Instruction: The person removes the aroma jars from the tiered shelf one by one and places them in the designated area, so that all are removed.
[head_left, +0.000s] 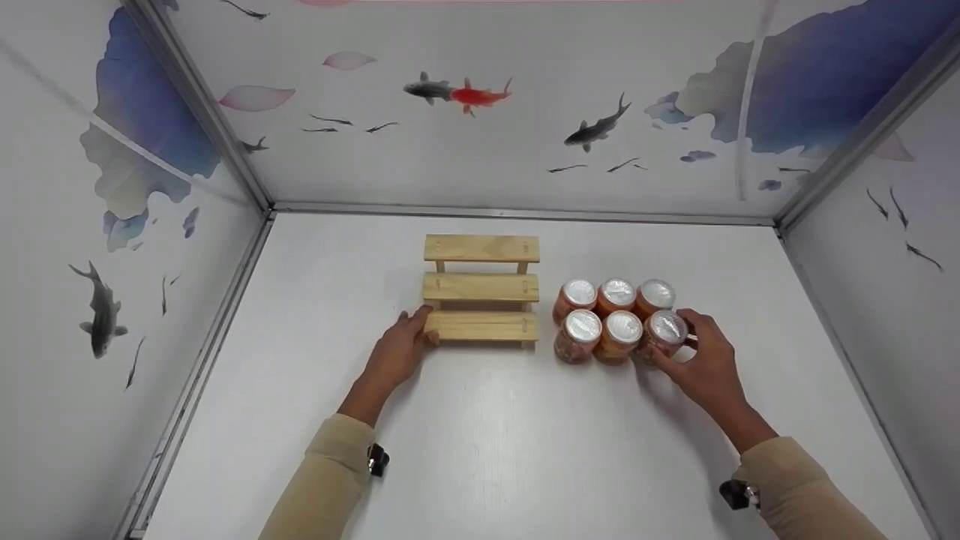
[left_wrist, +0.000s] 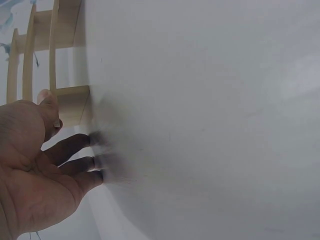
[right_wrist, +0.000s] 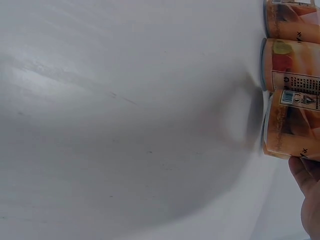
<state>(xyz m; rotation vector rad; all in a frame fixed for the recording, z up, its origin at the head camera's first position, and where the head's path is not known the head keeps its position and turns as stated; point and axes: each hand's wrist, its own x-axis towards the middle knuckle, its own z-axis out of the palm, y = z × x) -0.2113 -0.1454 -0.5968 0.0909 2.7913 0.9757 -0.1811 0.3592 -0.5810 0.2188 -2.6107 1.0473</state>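
A three-tier wooden step rack [head_left: 480,287] stands on the white table. My left hand [head_left: 396,351] pinches the left end of its lowest board [head_left: 484,327]; in the left wrist view the thumb presses that board's edge, while the other fingers reach down to the table. To the right of the rack, several cans with silver lids and orange fruit labels stand upright in two rows. My right hand [head_left: 709,366] holds the front right can [head_left: 666,330], thumb in front and fingers at its far right side. In the right wrist view, this can [right_wrist: 292,125] sits beside its neighbours.
White panels with painted fish and leaves wall in the table at the back [head_left: 495,150], left and right. A metal rail [head_left: 510,214] runs along the back edge. Bare table surface [head_left: 510,435] lies in front of the rack and cans.
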